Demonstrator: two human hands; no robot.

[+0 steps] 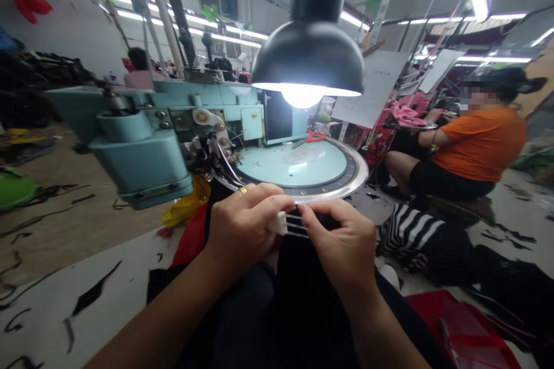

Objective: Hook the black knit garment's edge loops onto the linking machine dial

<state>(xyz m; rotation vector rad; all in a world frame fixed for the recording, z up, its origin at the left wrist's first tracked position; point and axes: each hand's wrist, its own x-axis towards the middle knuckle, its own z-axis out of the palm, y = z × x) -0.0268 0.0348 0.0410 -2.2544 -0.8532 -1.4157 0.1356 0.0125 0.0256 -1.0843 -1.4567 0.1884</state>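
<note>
Head view: teal linking machine (142, 144) under lit lamp (308, 52), scrap-strewn workshop floor (52, 230).

Lit lamp (308, 52) over dial; red scissors (315, 136); coworker in orange (480, 144) nearby.

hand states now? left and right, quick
Left hand: closed, pinching a small white tool over the black fabric.
Right hand: fingers pinched at the tool's thin prongs; what it grips cannot be told.

White strip (289, 223): small, pale, with thin strands — pinched taut between both hands, just below the round dial's rim (329, 193)
Black fabric (303, 277): dark, hanging beneath that rim
</note>
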